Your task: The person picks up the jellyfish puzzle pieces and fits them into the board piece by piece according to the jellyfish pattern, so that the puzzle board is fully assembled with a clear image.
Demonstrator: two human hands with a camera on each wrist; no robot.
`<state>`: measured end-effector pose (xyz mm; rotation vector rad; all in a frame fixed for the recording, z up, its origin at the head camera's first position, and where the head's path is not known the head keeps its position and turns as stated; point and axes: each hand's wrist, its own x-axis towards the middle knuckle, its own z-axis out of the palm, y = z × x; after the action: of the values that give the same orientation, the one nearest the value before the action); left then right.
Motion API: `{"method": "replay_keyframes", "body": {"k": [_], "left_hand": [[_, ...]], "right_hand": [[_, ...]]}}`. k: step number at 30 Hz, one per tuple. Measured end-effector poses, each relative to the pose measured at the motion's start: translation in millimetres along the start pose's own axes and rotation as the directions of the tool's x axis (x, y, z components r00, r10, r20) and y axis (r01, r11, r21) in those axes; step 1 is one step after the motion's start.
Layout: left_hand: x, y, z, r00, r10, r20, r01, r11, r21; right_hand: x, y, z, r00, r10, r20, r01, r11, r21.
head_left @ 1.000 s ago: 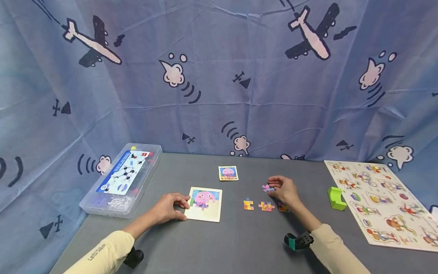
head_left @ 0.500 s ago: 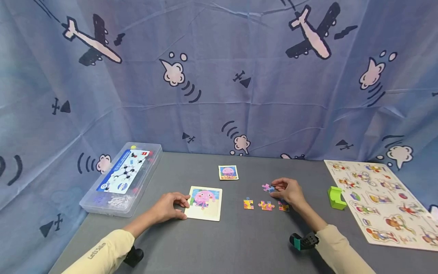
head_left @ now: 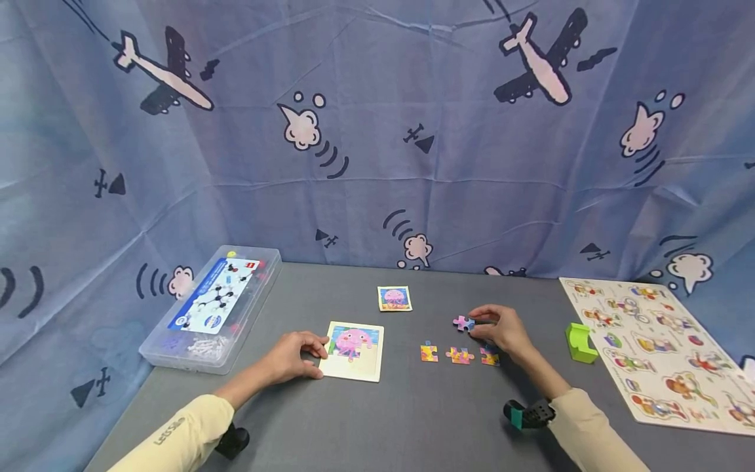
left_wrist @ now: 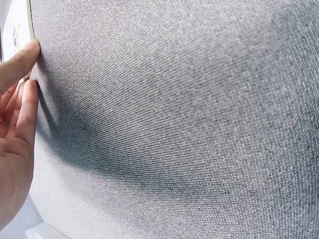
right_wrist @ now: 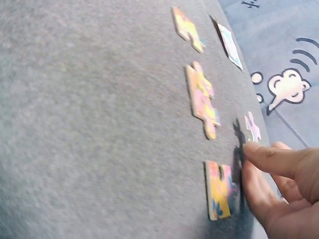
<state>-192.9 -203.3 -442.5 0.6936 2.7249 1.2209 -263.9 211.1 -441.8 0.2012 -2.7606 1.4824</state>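
Observation:
My left hand (head_left: 295,356) holds the left edge of a square jigsaw tray (head_left: 366,370), thumb at its near corner and fingers farther up. A pink jellyfish picture fills the tray's upper part; the lower right is bare wood. In the left wrist view the fingertips (left_wrist: 33,48) lie right at the tray's edge. My right hand (head_left: 500,331) pinches a pink and blue puzzle piece (head_left: 462,322) by its right side. Its shadow falls on the cloth in the right wrist view. Just below are three yellow-pink puzzle pieces in a row: left piece (head_left: 428,353), middle piece (head_left: 459,355), right piece (head_left: 489,356).
A small jellyfish picture card (head_left: 394,299) lies behind the tray. On the left sits a clear plastic case (head_left: 242,321) with a molecule label. At right are a green block (head_left: 580,342) and a large picture board (head_left: 655,347). A patterned blue curtain (head_left: 377,144) hangs behind the grey table.
My right hand has drawn back slightly to the right, its hold now at the puzzle piece's right side, so more of the piece shows. The left hand and tray have stayed put.

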Motion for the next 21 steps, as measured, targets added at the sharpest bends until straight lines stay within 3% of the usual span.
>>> {"method": "replay_keyframes", "body": {"k": [6, 13, 16, 21], "left_hand": [[0.3, -0.7, 0.1, 1.0, 0.009, 0.005, -0.009, 1.0, 0.029], [0.5, 3.9, -1.1, 1.0, -0.013, 0.011, 0.013, 0.998, 0.069], [0.6, 5.6, -1.2, 1.0, -0.02, 0.015, 0.02, 0.999, 0.037], [1.1, 5.1, -0.9, 0.999, -0.027, 0.024, 0.027, 1.0, 0.014]], "right_hand": [[-0.1, 3.6, -3.9, 0.996, 0.074, 0.046, -0.079, 0.989, 0.121], [-1.3, 4.5, -4.7, 0.973, 0.209, 0.094, -0.228, 0.924, 0.306], [-2.1, 2.7, -4.6, 0.964, 0.237, 0.118, -0.264, 0.89, 0.372], [-3.9, -2.1, -2.2, 0.958, 0.248, 0.143, -0.286, 0.862, 0.418]]}}
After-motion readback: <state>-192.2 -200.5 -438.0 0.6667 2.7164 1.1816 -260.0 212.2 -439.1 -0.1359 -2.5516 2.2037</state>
